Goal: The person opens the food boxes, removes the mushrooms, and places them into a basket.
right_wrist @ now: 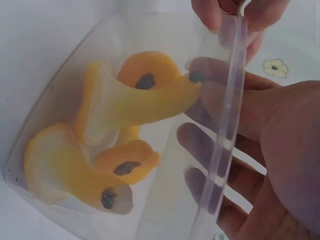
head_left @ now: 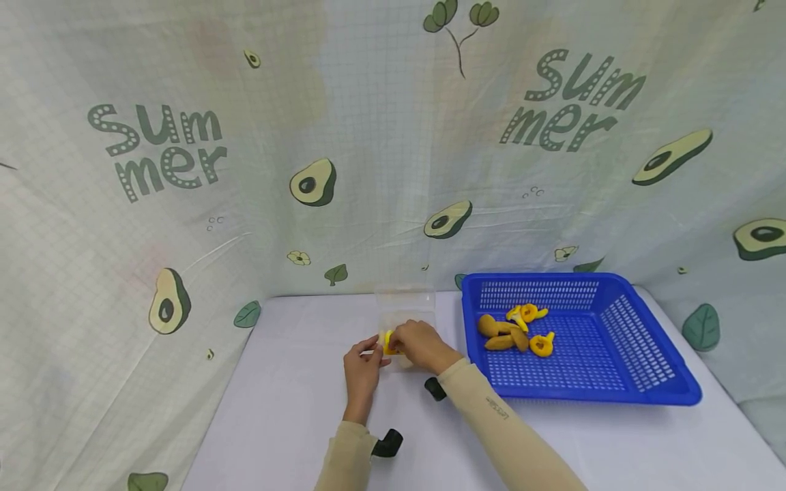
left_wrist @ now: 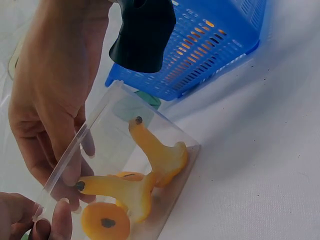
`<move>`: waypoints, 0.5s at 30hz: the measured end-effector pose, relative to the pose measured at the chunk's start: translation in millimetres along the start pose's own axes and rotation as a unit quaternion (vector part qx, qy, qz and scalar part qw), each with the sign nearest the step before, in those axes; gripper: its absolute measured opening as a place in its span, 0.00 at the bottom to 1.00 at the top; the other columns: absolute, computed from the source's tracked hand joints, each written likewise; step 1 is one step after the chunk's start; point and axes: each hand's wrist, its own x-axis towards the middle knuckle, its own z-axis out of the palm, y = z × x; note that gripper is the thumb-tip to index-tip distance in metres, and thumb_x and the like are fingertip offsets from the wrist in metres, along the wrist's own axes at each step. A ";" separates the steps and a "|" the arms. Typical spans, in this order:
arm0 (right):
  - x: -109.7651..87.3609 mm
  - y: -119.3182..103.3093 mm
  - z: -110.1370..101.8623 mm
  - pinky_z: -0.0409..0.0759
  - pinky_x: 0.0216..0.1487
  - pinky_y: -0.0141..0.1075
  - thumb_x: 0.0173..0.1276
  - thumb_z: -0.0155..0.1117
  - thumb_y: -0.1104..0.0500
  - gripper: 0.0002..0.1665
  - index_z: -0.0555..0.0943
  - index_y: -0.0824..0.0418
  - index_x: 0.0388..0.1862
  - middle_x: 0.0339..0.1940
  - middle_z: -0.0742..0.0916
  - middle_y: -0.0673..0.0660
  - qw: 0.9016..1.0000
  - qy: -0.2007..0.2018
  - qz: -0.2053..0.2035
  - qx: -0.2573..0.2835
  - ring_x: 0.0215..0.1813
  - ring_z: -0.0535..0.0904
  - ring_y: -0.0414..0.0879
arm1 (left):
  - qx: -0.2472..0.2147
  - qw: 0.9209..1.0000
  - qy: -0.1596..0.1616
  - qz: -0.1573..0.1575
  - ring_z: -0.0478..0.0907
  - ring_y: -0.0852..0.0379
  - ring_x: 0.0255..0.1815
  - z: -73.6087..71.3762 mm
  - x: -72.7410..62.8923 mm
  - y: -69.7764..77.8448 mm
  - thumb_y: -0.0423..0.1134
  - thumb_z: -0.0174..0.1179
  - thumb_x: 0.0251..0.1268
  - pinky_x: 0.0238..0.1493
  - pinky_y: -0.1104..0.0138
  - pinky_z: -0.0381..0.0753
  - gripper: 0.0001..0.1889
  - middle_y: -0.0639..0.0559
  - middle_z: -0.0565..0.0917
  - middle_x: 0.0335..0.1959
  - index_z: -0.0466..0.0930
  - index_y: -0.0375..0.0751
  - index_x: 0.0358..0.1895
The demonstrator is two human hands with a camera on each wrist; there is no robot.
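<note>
A clear plastic box [right_wrist: 165, 210] holds several yellow chanterelle mushrooms, some lying on its floor, such as one chanterelle [left_wrist: 162, 160]. My left hand [head_left: 362, 372] pinches the box rim; its fingertips [right_wrist: 207, 15] show at the corner in the right wrist view. My right hand [head_left: 420, 344] reaches inside from the rim. Its thumb and forefinger pinch the dark-tipped stem end of a chanterelle [right_wrist: 145, 105], while the other fingers spread along the inner wall. From the head view, the hands hide most of the box.
A blue perforated basket [head_left: 614, 392] stands on the right of the white table [head_left: 276, 409]. Inside lie brown mushrooms [head_left: 500, 342] and several yellow chanterelles [head_left: 542, 344]. A printed cloth [head_left: 381, 136] hangs behind the table. Each wrist carries a black camera mount [head_left: 388, 443].
</note>
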 end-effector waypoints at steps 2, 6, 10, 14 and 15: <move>-1.1 0.6 -2.9 0.89 0.55 0.49 0.71 0.71 0.69 0.07 0.94 0.61 0.39 0.38 0.93 0.55 1.000 -0.014 0.001 0.013 0.45 0.87 0.51 | -0.002 1.000 0.001 0.000 0.86 0.48 0.33 0.4 0.2 -0.9 0.21 0.61 0.71 0.32 0.69 0.93 0.14 0.34 0.80 0.46 0.83 0.21 0.56; -1.5 2.1 -7.6 0.89 0.57 0.49 0.69 0.69 0.73 0.10 0.94 0.62 0.40 0.40 0.92 0.55 0.999 -0.042 0.008 0.024 0.47 0.87 0.52 | -0.005 1.000 0.002 0.000 0.85 0.46 0.34 0.6 0.6 -2.4 0.21 0.60 0.71 0.32 0.70 0.93 0.14 0.33 0.80 0.46 0.83 0.21 0.56; 0.0 3.6 -9.5 0.89 0.59 0.48 0.67 0.70 0.75 0.12 0.94 0.62 0.40 0.41 0.92 0.55 0.998 -0.057 0.019 0.033 0.49 0.88 0.52 | -0.007 1.000 0.001 0.000 0.84 0.50 0.32 0.3 0.6 -2.2 0.20 0.60 0.71 0.32 0.70 0.93 0.14 0.33 0.80 0.46 0.83 0.20 0.56; 1.7 4.5 -9.2 0.90 0.57 0.48 0.66 0.74 0.72 0.08 0.94 0.61 0.38 0.39 0.92 0.55 0.998 -0.052 0.017 0.038 0.46 0.88 0.52 | -0.011 1.000 0.000 -0.001 0.83 0.54 0.31 0.5 0.8 -2.2 0.20 0.60 0.71 0.32 0.70 0.93 0.14 0.33 0.79 0.46 0.83 0.20 0.57; 1.9 4.5 -8.9 0.90 0.57 0.48 0.66 0.75 0.71 0.07 0.94 0.61 0.38 0.39 0.92 0.54 0.998 -0.050 0.017 0.037 0.46 0.87 0.51 | -0.011 1.000 0.001 -0.001 0.83 0.55 0.31 0.6 0.8 -2.3 0.20 0.60 0.71 0.32 0.70 0.93 0.14 0.33 0.79 0.46 0.83 0.20 0.57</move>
